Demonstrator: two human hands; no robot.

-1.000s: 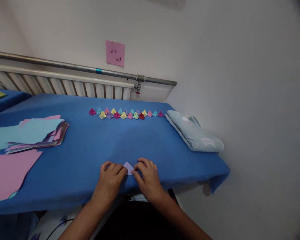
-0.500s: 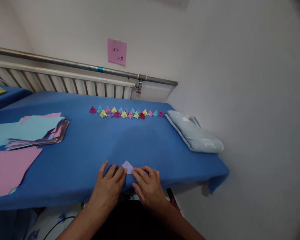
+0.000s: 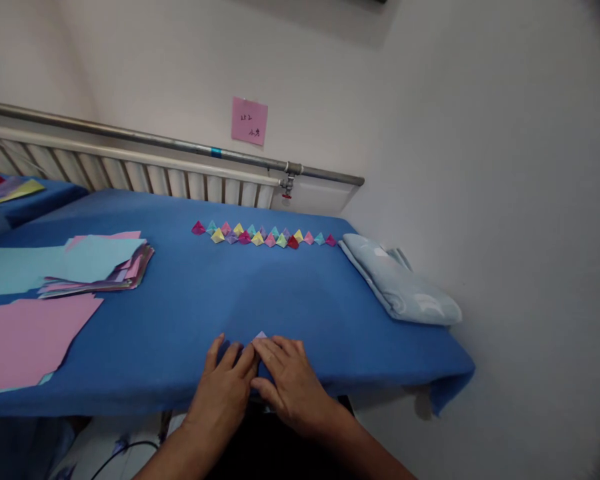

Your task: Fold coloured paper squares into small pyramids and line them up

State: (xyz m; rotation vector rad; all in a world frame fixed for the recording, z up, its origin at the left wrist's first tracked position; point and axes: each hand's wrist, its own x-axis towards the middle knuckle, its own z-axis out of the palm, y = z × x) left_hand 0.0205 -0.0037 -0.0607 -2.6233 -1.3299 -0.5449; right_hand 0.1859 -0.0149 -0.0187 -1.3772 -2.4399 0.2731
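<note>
A small piece of lilac paper (image 3: pixel 262 335), folded to a point, lies on the blue cloth near the front edge of the table. Most of it is hidden under my fingers; only its tip shows. My left hand (image 3: pixel 225 380) rests at its left side, fingers spread and the fingertips nearest the paper touching it. From the right, my right hand (image 3: pixel 293 383) lies across the paper with its fingers stretched out, pressing down. The fingertips of both hands nearly meet.
Two rows of small folded paper pieces (image 3: pixel 257 238) in several colours stand farther back. At left lie a stack of coloured paper (image 3: pixel 95 260) and pink sheets (image 3: pixel 35 340). A folded pale blue blanket (image 3: pixel 405 283) lies at right. Behind are a radiator (image 3: pixel 155 179) and pipe (image 3: pixel 145 139).
My right hand has moved left over the lilac paper, covering more of it, toward my left hand. The whole view has shifted slightly, so the table's things appear farther right.
</note>
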